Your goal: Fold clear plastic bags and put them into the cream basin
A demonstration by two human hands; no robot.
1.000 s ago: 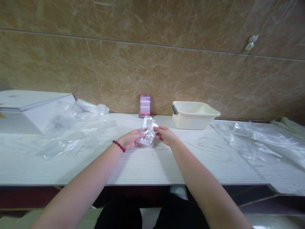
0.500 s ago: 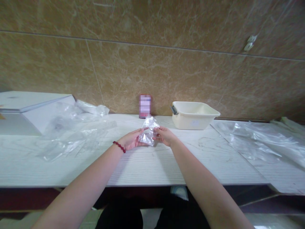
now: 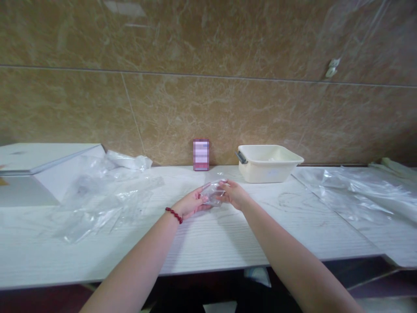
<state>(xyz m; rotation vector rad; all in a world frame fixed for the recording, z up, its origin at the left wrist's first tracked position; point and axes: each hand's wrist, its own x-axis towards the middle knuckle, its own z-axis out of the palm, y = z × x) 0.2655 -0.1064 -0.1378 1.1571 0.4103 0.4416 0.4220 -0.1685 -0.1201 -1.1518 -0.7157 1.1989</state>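
Between my two hands, just above the white table [image 3: 192, 243], is a crumpled clear plastic bag [image 3: 213, 194]. My left hand [image 3: 193, 203], with a dark red bead bracelet at the wrist, grips its left side, thumb on top and fingers beneath. My right hand [image 3: 235, 194] pinches the right side, fingers bent around the film. I cannot make out whether anything is inside the bag. Behind the hands, a blurred card or phone with a red edge [image 3: 201, 155] stands upright against the wall.
A cream plastic bin [image 3: 270, 171] with a grey handle stands at the back, right of my hands. At the left, a white box [image 3: 48, 182] has clear plastic bags [image 3: 107, 195] beside it. More clear plastic sheeting [image 3: 352, 191] lies at the right. A brown marbled wall [image 3: 195, 108] rises behind.
The bag has been folded or squeezed smaller and lies lower between my hands. Both hands have shifted slightly right in view. The camera view has tilted a little.
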